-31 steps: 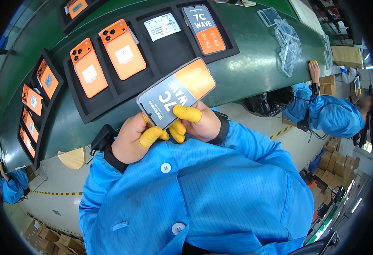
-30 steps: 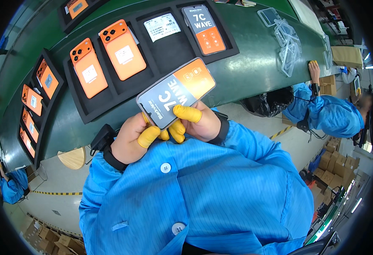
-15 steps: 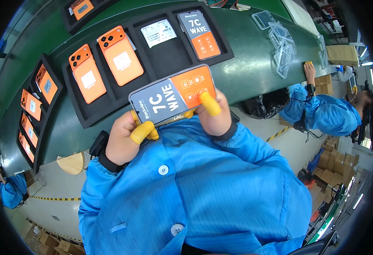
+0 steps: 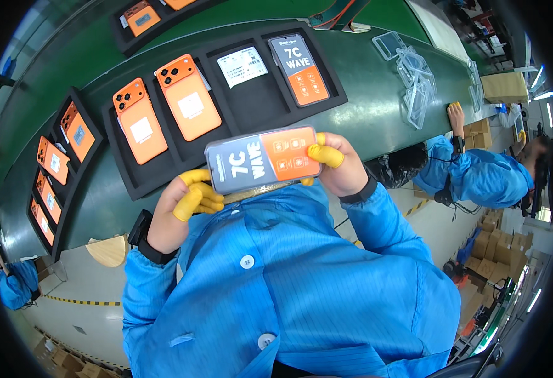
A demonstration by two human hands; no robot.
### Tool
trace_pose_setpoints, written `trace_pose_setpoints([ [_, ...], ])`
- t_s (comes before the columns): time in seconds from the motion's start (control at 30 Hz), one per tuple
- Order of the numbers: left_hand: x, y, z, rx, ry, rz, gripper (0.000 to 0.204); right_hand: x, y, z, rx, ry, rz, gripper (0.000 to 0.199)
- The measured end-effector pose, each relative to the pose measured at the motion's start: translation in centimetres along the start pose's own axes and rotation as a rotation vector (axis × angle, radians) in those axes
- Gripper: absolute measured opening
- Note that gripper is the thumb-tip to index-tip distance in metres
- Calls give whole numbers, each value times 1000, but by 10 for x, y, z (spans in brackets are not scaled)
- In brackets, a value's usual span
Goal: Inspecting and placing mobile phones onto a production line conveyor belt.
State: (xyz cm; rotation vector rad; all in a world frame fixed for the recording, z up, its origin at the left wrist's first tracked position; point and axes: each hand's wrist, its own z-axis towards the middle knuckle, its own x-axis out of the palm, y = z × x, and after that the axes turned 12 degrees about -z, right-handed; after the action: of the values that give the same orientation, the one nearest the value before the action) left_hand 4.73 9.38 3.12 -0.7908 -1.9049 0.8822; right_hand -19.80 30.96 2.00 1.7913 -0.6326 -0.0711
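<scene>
A rectangular grey-and-orange phone (image 4: 264,160) is end-gripped by the right hand (image 4: 340,167) near a black compartmented tray (image 4: 251,104), apparently to keep its face exposed; contact by the left hand (image 4: 187,198) cannot be determined.

Got a black bag (image 4: 405,167) off the table's (image 4: 358,123) near edge; rounded wooden thingy (image 4: 107,252) further left; cardboard boxes (image 4: 502,249) well away.

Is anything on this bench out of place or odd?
Yes, mildly: the clear plastic pieces lie in a loose, overlapping heap on the green bench, while the phones sit spaced in the black tray. One slot there shows only a white label, no phone. I see no spill or damage.
</scene>
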Motion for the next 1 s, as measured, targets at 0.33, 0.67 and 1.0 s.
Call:
trace_pose_setpoints([
  [0.33,6,2,-7,311,-50,322,68,33,1,40,-77,-212,385,24],
  [0.67,16,-5,-9,366,51,484,84,61,16,76,118,-234,213,24],
  [1.0,25,-18,1,326,200,495,90,79,16,52,70,-26,-11,34],
])
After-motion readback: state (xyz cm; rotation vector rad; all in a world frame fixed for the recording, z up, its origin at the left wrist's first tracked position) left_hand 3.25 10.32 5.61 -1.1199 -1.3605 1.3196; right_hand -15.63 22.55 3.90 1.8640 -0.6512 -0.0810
